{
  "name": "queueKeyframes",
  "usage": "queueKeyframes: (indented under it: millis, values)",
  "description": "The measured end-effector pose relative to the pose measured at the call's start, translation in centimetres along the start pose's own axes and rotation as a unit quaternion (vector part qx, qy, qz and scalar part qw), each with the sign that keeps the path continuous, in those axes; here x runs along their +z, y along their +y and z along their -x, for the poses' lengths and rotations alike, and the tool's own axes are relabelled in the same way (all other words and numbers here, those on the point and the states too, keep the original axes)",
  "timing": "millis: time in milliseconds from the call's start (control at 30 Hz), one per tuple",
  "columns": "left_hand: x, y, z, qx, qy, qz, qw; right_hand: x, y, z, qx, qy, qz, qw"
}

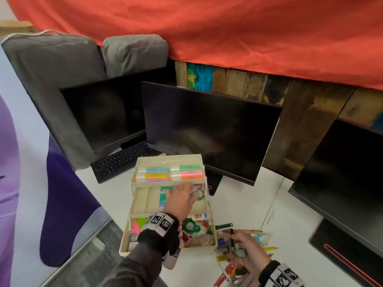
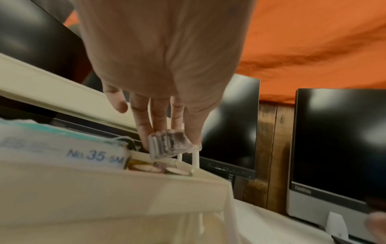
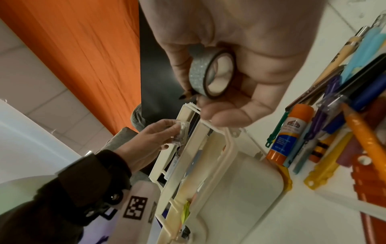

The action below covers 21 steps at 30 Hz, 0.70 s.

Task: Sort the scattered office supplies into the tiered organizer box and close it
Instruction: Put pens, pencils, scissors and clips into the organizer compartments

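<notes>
The left hand pinches a small clear box in its fingers, just above the right-end compartment of the organizer's middle tier, so the drop lies straight down. The right hand, at five o'clock from the organizer, grips a silver tape roll and a black pen above the scattered supplies on the tabletop.

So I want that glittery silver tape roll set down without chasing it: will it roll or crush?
The glittery silver tape roll is a ring, so on its edge it would likely roll; laid flat, probably not. Its hollow core suggests lightness, and the right hand holds it undeformed, so it is likely fairly stiff.
</notes>
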State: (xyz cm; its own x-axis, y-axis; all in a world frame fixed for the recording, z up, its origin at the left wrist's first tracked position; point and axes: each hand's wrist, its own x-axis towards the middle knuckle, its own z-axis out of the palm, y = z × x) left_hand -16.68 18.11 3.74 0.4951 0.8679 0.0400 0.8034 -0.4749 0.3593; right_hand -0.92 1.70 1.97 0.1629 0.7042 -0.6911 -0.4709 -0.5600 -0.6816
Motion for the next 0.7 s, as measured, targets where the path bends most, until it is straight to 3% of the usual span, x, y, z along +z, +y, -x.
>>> queueKeyframes:
  millis: [200, 433, 567, 700]
  values:
    - [1.0, -0.1, -0.7, 0.038, -0.038, -0.044, 0.998, -0.6, -0.4, -0.1, -0.023, 0.004, -0.009, 1.000]
    - [1.0, -0.9, -0.9, 0.063, -0.029, -0.094, 0.993, -0.7, -0.7, -1.3, -0.021, 0.024, -0.010, 0.999]
    - [0.8, -0.5, -0.9, 0.050, -0.045, -0.060, 0.996, -0.3, -0.6, -1.8, -0.011, 0.004, -0.002, 1.000]
    - [0.9, -0.5, -0.7, 0.054, -0.014, 0.008, 0.998, -0.3, -0.5, -2.0, -0.010, -0.003, 0.000, 1.000]
